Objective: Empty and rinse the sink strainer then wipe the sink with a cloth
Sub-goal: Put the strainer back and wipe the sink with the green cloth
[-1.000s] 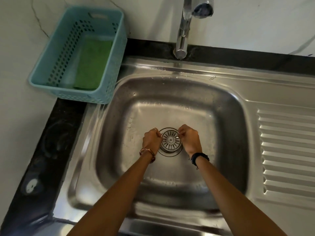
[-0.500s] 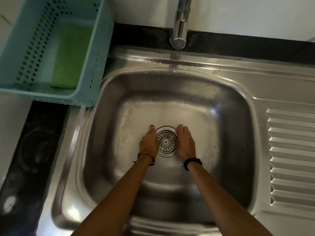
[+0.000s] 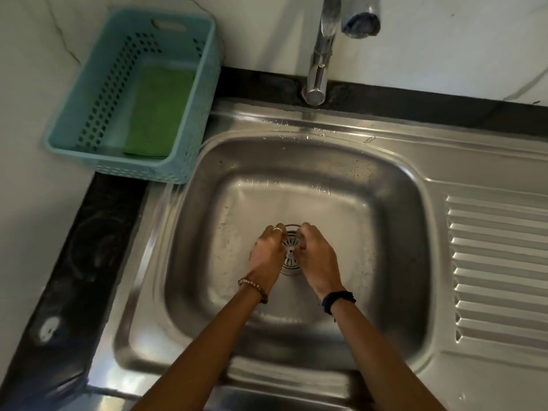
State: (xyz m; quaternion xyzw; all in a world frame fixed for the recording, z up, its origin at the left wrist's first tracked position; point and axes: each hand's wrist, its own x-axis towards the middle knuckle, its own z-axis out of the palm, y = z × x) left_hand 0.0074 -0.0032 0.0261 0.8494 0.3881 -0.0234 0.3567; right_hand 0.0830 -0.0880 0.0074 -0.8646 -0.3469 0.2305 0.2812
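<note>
A stainless-steel sink [image 3: 296, 161] fills most of the view, its square basin set into a dark counter [image 3: 98, 262], with a ribbed draining board [image 3: 498, 268] pressed into the steel on the right. Water droplets are scattered along the back rim and across the basin floor. Behind the basin a chrome tap [image 3: 320, 54] rises against a pale marbled wall [image 3: 444, 40], its spout reaching forward above the back rim.

At the upper left, a light-blue perforated basket [image 3: 189, 134] is seen standing partly on the counter, just beside the sink's corner. A green cloth [image 3: 161, 111] lies flat inside it (folded or single-layered cannot be told).

Two bare forearms reach in from the bottom edge to the centre of the basin floor. The left hand [image 3: 267, 253] carries a beaded bracelet at the wrist and a ring on one finger; the right hand [image 3: 318, 259] carries a dark wristband. Between them the round metal sink strainer [image 3: 290, 253] is seated at the drain, only a narrow strip of its slotted face showing. The fingers of both hands are curled inward against the strainer's opposite edges, gripping its rim from either side.
</note>
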